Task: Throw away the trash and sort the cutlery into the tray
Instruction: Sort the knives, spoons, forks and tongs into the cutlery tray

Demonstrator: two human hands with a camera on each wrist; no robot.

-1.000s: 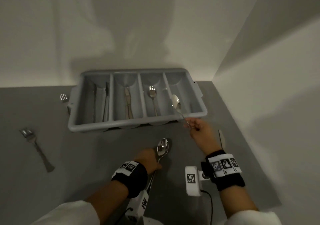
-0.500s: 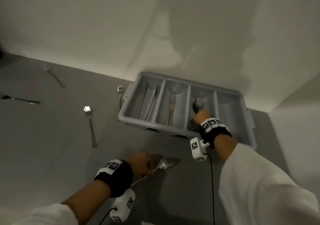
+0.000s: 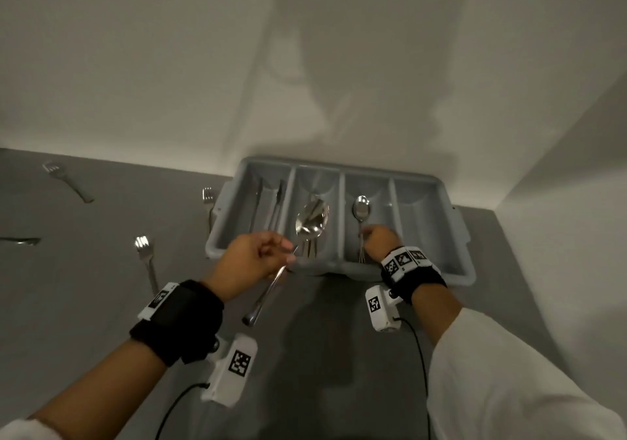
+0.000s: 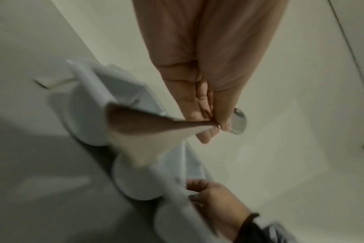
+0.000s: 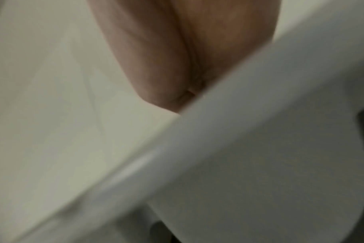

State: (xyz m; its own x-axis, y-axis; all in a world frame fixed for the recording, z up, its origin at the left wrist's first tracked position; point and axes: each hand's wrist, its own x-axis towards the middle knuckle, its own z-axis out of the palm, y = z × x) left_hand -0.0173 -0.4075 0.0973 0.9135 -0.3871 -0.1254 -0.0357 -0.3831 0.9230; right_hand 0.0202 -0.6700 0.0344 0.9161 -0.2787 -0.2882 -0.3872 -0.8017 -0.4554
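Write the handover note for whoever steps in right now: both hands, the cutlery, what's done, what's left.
Left hand: pinches a large spoon by the handle, bowl raised over the tray.
Right hand: down in the third compartment at the handle of a small spoon; whether it grips cannot be told.
Done: some cutlery lies in the first three compartments; the fourth looks empty.
Left: place the large spoon, then collect the forks on the table: one near the left hand, one beside the tray, one far left, plus a piece at the left edge. No trash in view.
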